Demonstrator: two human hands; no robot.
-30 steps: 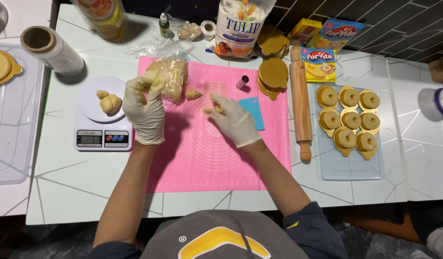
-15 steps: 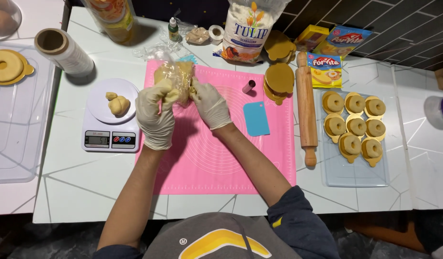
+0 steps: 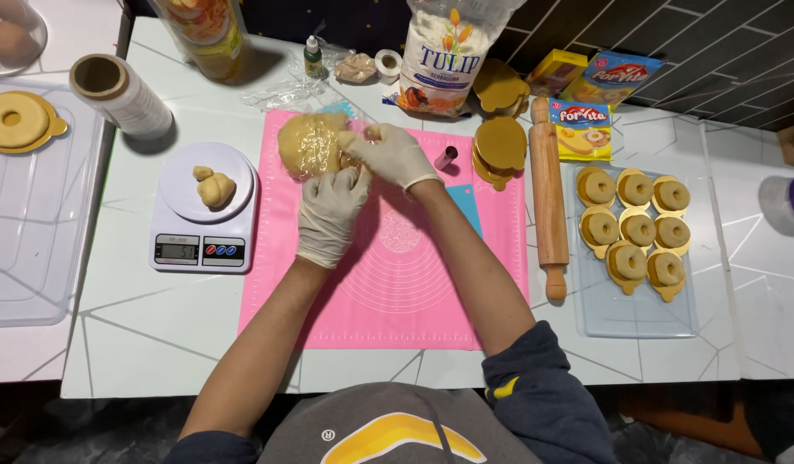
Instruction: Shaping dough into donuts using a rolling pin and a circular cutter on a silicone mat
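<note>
The dough (image 3: 309,144), a big yellow lump in clear wrap, sits at the far left corner of my pink mat (image 3: 388,283), and both my gloved hands are on it. My left hand (image 3: 331,215) lies just below the lump with its fingers curled up against the near edge, and my right hand (image 3: 390,153) is closed in a pinch on the lump's right side, gripping a bit of dough or wrap; I cannot tell which. A fair share of the work looks done: on the tray (image 3: 637,318) to my right lie seven ring-shaped pieces (image 3: 637,230), each on a small gold board. A small knot of dough (image 3: 215,187) already rests on the scale (image 3: 203,206) at my left, so I judge a portion is being weighed out. Much is left, to my eye: the lump is still large, and a stack of bare gold boards (image 3: 500,146) waits at the mat's far right corner, just beside the rolling pin (image 3: 548,193), which lies untouched along the mat's right edge.
</note>
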